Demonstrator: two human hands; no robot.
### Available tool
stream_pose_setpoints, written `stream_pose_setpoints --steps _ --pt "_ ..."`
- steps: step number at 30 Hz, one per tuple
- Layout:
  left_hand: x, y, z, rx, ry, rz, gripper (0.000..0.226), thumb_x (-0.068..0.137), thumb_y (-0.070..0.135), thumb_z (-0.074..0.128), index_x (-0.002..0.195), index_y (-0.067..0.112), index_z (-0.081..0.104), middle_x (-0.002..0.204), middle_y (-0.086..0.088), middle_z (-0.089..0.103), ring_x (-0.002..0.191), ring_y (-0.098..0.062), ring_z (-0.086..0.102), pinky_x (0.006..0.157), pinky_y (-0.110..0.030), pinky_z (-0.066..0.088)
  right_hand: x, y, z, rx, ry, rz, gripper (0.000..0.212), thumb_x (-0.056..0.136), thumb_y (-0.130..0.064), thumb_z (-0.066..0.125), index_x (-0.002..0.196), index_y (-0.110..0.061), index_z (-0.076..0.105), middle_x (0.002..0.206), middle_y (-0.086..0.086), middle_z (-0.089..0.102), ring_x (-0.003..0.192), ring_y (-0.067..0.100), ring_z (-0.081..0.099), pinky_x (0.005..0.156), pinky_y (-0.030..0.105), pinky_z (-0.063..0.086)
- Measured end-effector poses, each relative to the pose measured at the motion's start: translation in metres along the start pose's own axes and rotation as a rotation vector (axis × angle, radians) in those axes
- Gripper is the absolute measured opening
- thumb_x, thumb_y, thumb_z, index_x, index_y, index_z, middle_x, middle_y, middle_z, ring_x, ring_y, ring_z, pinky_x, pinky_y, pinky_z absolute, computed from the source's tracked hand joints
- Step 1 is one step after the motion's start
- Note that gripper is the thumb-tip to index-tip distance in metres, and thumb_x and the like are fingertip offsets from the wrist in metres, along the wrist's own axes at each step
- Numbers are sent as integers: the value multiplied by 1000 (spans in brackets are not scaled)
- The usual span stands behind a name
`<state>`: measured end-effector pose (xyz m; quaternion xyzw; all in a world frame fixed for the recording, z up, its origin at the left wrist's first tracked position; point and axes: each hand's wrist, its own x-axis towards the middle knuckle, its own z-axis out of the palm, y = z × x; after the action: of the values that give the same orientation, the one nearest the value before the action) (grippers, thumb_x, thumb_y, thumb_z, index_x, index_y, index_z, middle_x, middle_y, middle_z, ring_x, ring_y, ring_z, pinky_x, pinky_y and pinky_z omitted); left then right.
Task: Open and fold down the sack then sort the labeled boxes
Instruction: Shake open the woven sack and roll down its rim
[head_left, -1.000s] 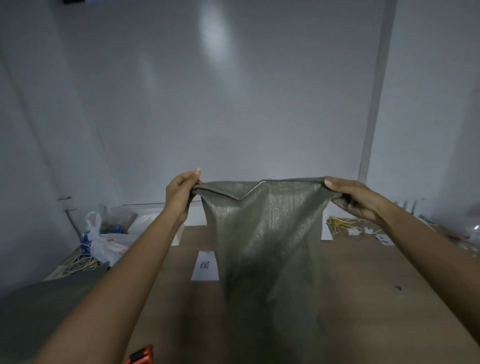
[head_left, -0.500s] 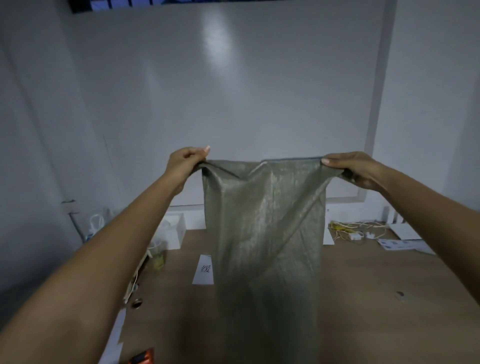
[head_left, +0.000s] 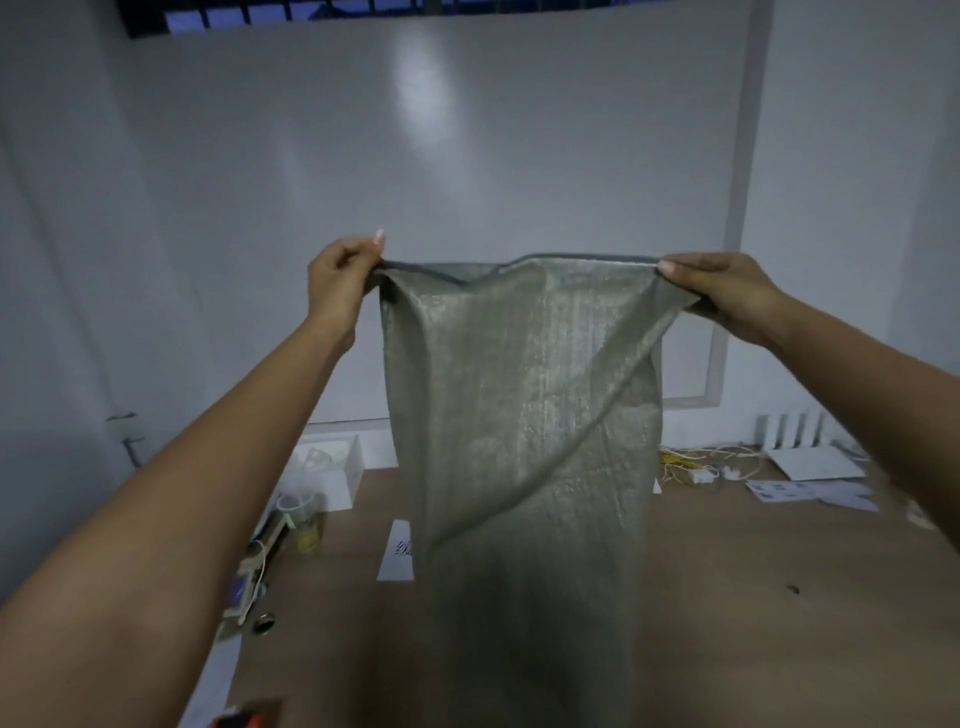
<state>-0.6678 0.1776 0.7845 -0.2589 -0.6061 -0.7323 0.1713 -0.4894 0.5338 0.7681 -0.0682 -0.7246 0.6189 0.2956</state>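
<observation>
Arms raised, my left hand (head_left: 340, 283) and right hand (head_left: 727, 291) each pinch the sack (head_left: 524, 415) mouth's top corners.

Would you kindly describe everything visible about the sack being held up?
The sack is grey-green woven material with a faint sheen, hanging limp and creased above the wooden table. The left hand and right hand each pinch a top corner, stretching the mouth, which gapes slightly at left. Its lower end leaves the frame.

Sack (head_left: 524, 415) grey-green, fine woven sheen. Table (head_left: 753, 597) brown. Wall (head_left: 467, 156) pale grey. Paper (head_left: 397, 553) white, dark mark. Cables (head_left: 680, 462) possibly yellow.
</observation>
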Motion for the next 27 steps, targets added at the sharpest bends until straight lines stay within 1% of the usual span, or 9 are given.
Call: stream_pose_setpoints --steps 3,6,8,11,13,16,19,24,27 --pt "2 5 12 85 -85 -15 14 85 26 70 76 17 64 78 -2 62 76 -12 60 78 -21 54 3 -3 2 -56 15 -34 41 74 -28 76 110 -8 68 93 2 71 82 10 67 68 15 57" --pt "3 0 18 135 -112 -3 15 85 27 71 76 18 64 78 -1 62 79 -12 61 76 -18 54 8 1 0 -89 25 -50 50 72 -29 76 114 -4 66 101 8 69 83 11 66 68 16 57" --pt "6 5 18 161 -158 -27 17 84 29 71 75 17 63 79 -2 62 80 -13 61 76 -19 54 10 -4 0 -149 -16 -31 48 77 -27 74 116 -1 65 106 12 68 85 14 66 67 15 57" --pt "20 23 15 108 -34 65 18 86 30 68 76 16 64 78 -1 62 76 -11 61 77 -21 55 17 -23 -4 -100 69 -131 41 85 -22 69 118 0 64 109 14 66 86 13 65 70 13 56" --pt "26 33 13 91 -40 72 19 88 32 67 84 13 67 84 -3 65 79 -11 62 79 -21 56 20 -32 -7 -118 83 -160 41 86 -23 69 118 0 63 109 14 66 90 17 65 69 13 56" --pt "20 27 12 200 -197 -15 18 88 29 67 85 11 67 89 -6 65 81 -11 63 72 -14 55 19 -22 -9 -307 -5 -105 43 84 -24 71 117 1 65 108 16 66 94 23 64 65 11 55" --pt "17 33 12 159 -151 35 15 88 26 67 79 16 64 80 -1 62 76 -7 61 70 -11 53 22 -25 -8 -296 25 -138 43 83 -23 71 118 2 64 110 17 66 92 22 64 67 11 55" --pt "44 77 12 45 -26 233 13 90 29 63 82 19 65 86 1 64 79 -7 62 77 -17 54 34 -89 -11 -160 124 -331 42 85 -20 70 119 2 63 108 14 66 79 8 64 64 10 54" --pt "47 76 12 125 -183 122 15 91 30 61 85 18 67 91 -4 66 83 -10 63 84 -22 54 38 -90 -20 -329 102 -328 38 83 -23 72 114 -2 67 106 15 68 83 14 64 64 8 53"
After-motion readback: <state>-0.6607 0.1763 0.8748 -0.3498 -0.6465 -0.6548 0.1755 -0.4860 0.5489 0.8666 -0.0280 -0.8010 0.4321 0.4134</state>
